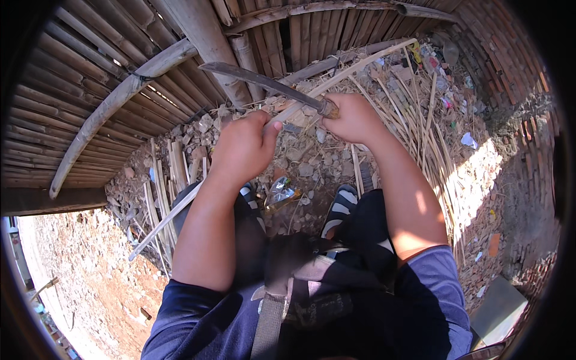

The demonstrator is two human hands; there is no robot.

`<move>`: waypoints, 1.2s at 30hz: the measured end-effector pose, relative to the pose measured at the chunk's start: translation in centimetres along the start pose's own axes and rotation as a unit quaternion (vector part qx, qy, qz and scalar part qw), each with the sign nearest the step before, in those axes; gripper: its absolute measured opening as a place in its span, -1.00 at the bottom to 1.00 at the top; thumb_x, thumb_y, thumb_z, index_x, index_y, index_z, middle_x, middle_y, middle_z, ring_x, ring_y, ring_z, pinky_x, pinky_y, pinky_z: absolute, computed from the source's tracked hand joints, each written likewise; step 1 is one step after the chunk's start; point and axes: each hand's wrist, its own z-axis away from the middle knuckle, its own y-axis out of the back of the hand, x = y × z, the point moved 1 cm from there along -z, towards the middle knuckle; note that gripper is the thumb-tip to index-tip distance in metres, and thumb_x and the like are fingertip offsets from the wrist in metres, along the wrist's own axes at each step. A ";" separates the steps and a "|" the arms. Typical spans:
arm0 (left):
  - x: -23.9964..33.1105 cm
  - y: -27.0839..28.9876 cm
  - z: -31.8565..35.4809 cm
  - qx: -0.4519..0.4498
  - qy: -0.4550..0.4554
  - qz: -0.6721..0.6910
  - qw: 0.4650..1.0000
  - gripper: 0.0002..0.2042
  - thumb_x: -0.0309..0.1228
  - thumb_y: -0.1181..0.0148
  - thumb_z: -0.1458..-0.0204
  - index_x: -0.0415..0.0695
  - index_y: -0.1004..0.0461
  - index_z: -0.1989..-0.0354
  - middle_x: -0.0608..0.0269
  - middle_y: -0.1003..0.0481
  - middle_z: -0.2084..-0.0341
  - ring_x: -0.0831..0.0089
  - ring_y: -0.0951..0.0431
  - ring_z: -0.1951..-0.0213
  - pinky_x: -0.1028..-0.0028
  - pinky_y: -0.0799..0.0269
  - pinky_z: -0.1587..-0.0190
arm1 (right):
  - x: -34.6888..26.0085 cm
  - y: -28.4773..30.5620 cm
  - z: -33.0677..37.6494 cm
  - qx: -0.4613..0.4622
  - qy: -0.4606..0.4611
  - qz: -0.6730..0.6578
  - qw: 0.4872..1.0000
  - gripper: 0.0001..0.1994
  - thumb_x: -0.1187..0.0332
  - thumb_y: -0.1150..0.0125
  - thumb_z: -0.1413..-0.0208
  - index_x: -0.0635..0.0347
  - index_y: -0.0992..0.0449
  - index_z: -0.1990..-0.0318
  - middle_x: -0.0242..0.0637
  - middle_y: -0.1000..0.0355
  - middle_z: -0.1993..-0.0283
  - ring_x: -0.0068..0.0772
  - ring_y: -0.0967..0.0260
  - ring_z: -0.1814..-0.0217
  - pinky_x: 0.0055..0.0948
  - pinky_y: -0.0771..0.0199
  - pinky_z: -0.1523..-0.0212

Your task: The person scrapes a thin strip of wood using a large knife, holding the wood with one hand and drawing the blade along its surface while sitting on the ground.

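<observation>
Bamboo strip: long, light, stiff w/ some flex, prob. splintery edges. Left hand fist-closed round its middle; right hand closed on knife handle.

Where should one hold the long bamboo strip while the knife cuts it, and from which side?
Grip the bamboo strip on its bare middle length, behind the knife blade, coming from above as the left hand does. The strip is thin and long, slanting from lower left to upper right, so fingers wrap it easily there, clear of the edge.
</observation>
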 end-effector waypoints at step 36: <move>0.0 -0.5 -0.1 0.022 -0.028 -0.004 0.999 -0.74 -0.23 -0.17 -0.28 -0.22 -0.58 0.19 -0.18 -0.60 0.41 -0.19 -0.62 0.27 0.01 -0.49 0.19 | 1.1 -0.2 -0.5 0.053 -0.059 -0.035 0.996 -0.60 0.25 -0.36 -0.01 0.13 -0.63 -0.03 0.03 -0.61 0.27 0.10 -0.60 0.19 -0.10 -0.58 0.09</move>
